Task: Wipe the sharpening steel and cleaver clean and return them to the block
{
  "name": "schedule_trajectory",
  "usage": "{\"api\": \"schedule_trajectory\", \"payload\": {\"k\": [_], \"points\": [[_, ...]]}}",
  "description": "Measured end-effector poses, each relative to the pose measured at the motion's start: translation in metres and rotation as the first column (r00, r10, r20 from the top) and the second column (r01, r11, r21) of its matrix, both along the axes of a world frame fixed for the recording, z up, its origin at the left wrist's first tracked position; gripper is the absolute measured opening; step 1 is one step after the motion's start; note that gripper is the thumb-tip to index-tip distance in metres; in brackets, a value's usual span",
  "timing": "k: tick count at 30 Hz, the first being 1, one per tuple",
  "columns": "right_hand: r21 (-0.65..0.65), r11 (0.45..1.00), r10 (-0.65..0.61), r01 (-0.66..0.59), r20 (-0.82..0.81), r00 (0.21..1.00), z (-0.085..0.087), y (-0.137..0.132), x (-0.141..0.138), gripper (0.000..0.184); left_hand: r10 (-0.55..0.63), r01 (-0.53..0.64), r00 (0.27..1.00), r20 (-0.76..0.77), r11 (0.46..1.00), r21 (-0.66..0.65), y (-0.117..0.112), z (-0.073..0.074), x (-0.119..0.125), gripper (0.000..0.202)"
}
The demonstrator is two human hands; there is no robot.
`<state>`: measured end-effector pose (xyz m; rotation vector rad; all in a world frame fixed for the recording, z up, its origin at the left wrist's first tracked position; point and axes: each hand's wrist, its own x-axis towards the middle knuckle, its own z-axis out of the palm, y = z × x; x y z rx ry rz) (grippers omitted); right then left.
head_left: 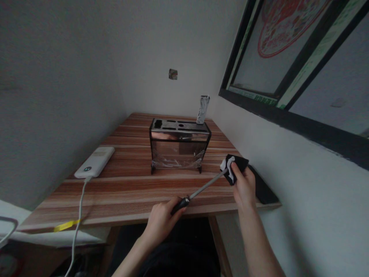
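Note:
My left hand (163, 217) is closed around the black handle of a sharpening steel (206, 187), near the table's front edge. The grey rod slants up to the right. At its far end, my right hand (244, 184) pinches a black and white cloth (238, 163) around or against the tip, which the cloth hides. Behind the rod stands a knife block (180, 148) with a slotted top and clear plastic wrap about its lower front. One knife handle (203, 109), wrapped in plastic, sticks up from the right end of the block.
A white power bank (95, 161) lies at the left with a white cable (78, 223) hanging over the table's front edge, by a yellow tag (66, 226). A flat black object (263, 188) lies along the right wall. A dark-framed window (276, 92) is above it.

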<state>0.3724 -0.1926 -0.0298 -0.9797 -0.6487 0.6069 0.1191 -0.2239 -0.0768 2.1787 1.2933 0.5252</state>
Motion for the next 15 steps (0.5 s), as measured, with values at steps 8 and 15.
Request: {"api": "schedule_trajectory", "payload": {"k": [8,15], "points": [[0.012,1.000,-0.020,0.020,-0.048,0.999,-0.007,-0.001,-0.008,0.034,-0.011,0.011,1.000,-0.004,1.000,-0.005,0.000,0.002,0.000,0.017],[-0.157,0.966,0.212,-0.205,0.031,0.977,-0.029,-0.016,-0.049,0.031,0.014,-0.013,1.000,0.020,1.000,-0.012,0.001,0.003,0.001,0.017]]}}
